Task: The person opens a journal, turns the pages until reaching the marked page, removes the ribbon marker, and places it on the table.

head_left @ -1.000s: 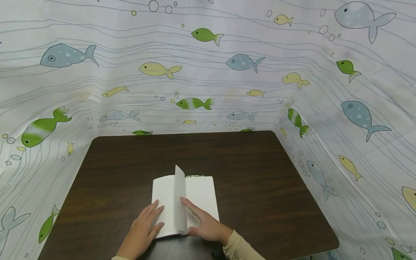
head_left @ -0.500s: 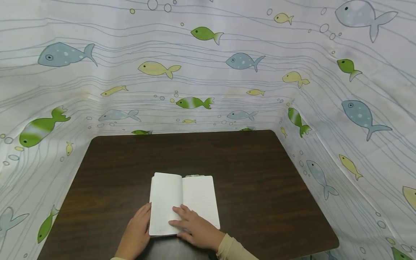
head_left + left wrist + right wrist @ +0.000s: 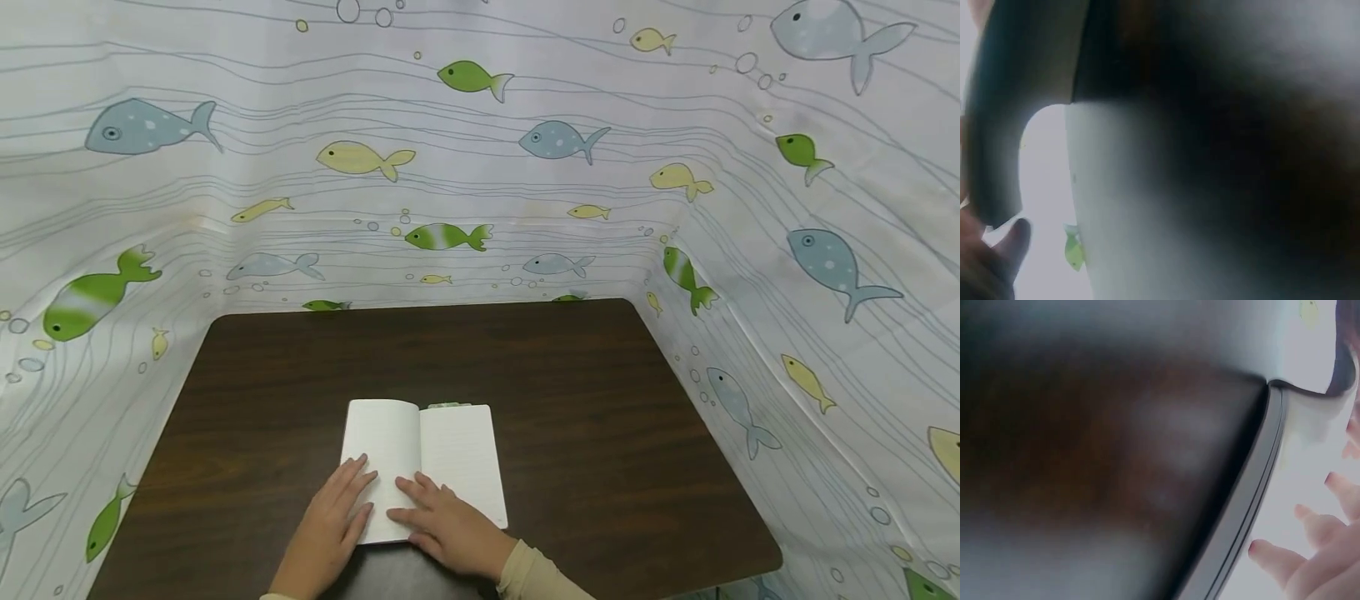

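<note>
notebook point(image 3: 468, 450) lies spread flat on brown table point(image 3: 600, 417), much table behind it and to both sides. left hand point(image 3: 324, 518) loose, over left page's point(image 3: 384, 433) outer edge point(image 3: 347, 432). right hand point(image 3: 457, 527) loose, fingers point(image 3: 415, 492) apart, across middle fold point(image 3: 421, 437).

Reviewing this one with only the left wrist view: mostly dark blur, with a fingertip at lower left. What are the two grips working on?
Observer: The head view shows a notebook lying open on a dark table.
Operator: And the right grip?
Observer: The right grip lies over the near part of the notebook, its fingers reaching across the fold onto the left page.
Operator: Anything sticking out past the paper?
Observer: A greenish strip shows beyond the far edge of the right page; I can't tell what it is.
</note>
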The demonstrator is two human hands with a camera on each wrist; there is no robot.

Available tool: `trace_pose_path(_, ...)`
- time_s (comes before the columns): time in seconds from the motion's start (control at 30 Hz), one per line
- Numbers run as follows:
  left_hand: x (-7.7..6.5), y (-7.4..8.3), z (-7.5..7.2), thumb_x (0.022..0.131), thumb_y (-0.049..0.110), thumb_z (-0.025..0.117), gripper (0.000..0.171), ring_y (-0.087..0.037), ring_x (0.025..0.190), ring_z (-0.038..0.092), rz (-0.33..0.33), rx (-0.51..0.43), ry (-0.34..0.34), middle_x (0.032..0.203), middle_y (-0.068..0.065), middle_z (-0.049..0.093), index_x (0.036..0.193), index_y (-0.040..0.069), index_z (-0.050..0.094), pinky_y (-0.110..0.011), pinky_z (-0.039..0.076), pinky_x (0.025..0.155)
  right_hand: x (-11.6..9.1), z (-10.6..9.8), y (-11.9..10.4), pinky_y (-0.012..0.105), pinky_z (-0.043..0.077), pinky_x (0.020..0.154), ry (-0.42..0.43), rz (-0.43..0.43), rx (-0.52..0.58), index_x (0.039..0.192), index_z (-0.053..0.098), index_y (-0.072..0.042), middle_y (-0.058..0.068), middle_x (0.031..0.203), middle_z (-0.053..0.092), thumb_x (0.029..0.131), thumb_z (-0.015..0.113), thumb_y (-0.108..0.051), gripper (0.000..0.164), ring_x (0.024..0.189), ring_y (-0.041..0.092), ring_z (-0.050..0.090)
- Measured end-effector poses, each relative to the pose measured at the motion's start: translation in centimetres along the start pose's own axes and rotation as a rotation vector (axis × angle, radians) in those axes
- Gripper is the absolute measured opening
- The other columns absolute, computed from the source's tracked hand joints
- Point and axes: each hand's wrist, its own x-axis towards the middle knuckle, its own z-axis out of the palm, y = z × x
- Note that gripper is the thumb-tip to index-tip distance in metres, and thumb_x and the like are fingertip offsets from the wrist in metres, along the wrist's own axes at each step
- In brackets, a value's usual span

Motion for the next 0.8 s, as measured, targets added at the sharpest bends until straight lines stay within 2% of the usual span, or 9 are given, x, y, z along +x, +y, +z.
trace_pose_path(0.07, -0.3, 0.1, 0.3, 0.082, 0.019, 0.072, 0.049, -0.032, 0.132, 0.043, 0.015, 0.018, -0.035, 0.144, -0.009, 0.05, 0.13, 0.013, 0.06, -0.048, 0.033, 0.106, -0.1, -0.1, 0.3, 0.043, 0.042, 0.106, 0.008, -0.014, 0.013, 0.142, 0.049, -0.028, 0.0, 0.158, 0.029, 0.103, 0.043, -0.035, 0.039, 0.142, 0.026, 0.033)
trace_pose_path(0.17, -0.5, 0.3, 0.6, 0.082, 0.023, 0.073, 0.051, -0.034, 0.131, 0.044, 0.016, 0.03, -0.049, 0.144, -0.008, 0.05, 0.13, 0.014, 0.06, -0.059, 0.038, 0.093, -0.2, -0.5, 0.7, 0.037, 0.038, 0.109, 0.005, -0.035, 0.023, 0.141, 0.05, -0.026, 0.0, 0.157, 0.031, 0.104, 0.042, -0.035, 0.039, 0.142, 0.025, 0.034)
trace_pose_path(0.27, -0.5, 0.3, 0.6, 0.082, 0.024, 0.074, 0.051, -0.033, 0.129, 0.046, 0.011, 0.032, -0.053, 0.143, -0.008, 0.05, 0.13, 0.014, 0.06, -0.057, 0.038, 0.092, -0.6, -0.7, 1.3, 0.032, 0.036, 0.111, -0.013, -0.035, 0.057, 0.139, 0.051, -0.023, -0.002, 0.156, 0.033, 0.103, 0.044, -0.033, 0.038, 0.142, 0.02, 0.034)
trace_pose_path(0.43, -0.8, 0.3, 0.6, 0.081, 0.027, 0.076, 0.052, -0.031, 0.129, 0.047, -0.017, 0.041, -0.09, 0.143, -0.006, 0.05, 0.13, 0.015, 0.06, -0.054, 0.042, 0.09, -1.4, -1.0, 2.6, 0.031, 0.037, 0.109, -0.018, 0.05, 0.125, 0.137, 0.053, -0.017, 0.0, 0.151, 0.041, 0.1, 0.054, -0.029, 0.039, 0.139, 0.018, 0.039)
trace_pose_path(0.53, -0.9, 0.3, 0.6, 0.081, 0.03, 0.076, 0.054, -0.03, 0.129, 0.047, -0.029, 0.044, -0.108, 0.144, -0.006, 0.05, 0.13, 0.016, 0.06, -0.054, 0.043, 0.089, -2.0, -1.3, 3.6, 0.037, 0.038, 0.109, -0.043, 0.139, 0.082, 0.138, 0.052, -0.013, 0.007, 0.15, 0.042, 0.094, 0.063, -0.033, 0.05, 0.139, 0.024, 0.039)
trace_pose_path(0.67, -0.9, 0.3, 0.6, 0.081, 0.032, 0.076, 0.055, -0.029, 0.131, 0.045, -0.053, 0.041, -0.132, 0.145, -0.005, 0.048, 0.132, 0.017, 0.059, -0.053, 0.044, 0.09, -2.9, -1.6, 5.1, 0.044, 0.037, 0.109, -0.113, 0.244, 0.022, 0.143, 0.047, -0.011, 0.011, 0.154, 0.035, 0.083, 0.073, -0.039, 0.071, 0.143, 0.028, 0.032)
trace_pose_path(0.8, -1.0, 0.3, 0.5, 0.082, 0.032, 0.075, 0.055, -0.029, 0.132, 0.043, -0.074, 0.041, -0.149, 0.146, -0.004, 0.047, 0.133, 0.017, 0.058, -0.054, 0.044, 0.089, -3.6, -2.2, 6.2, 0.049, 0.038, 0.107, -0.16, 0.293, 0.025, 0.146, 0.042, -0.011, 0.01, 0.157, 0.03, 0.072, 0.081, -0.039, 0.088, 0.145, 0.027, 0.027)
